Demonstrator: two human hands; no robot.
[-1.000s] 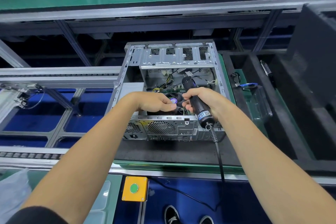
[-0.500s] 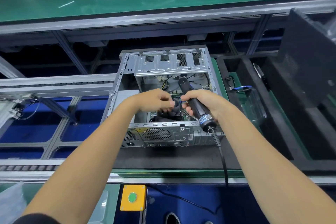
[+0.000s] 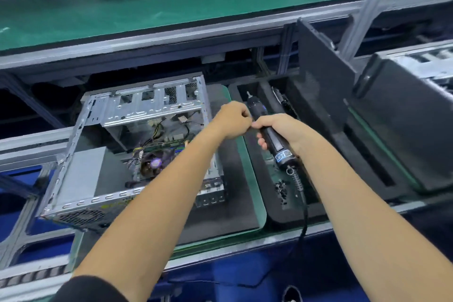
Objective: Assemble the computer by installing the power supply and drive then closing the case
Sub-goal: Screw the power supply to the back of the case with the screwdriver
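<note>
In foam tray [image 3: 267, 213]: loose screws [image 3: 282, 189]; right hand [image 3: 284, 130] grips screwdriver [image 3: 272, 137].

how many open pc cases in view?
2. One open case sits on the left mat, side panel off. A second case shows only partly at the right edge; whether it is open cannot be told.

Green conveyor belt [image 3: 171, 5] behind, alu frame rails [image 3: 147, 41], blue floor [image 3: 245, 274].

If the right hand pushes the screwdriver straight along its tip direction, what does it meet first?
Probably the black foam tray wall just beyond the tip of the electric screwdriver held by the right hand; depth is unclear.
</note>
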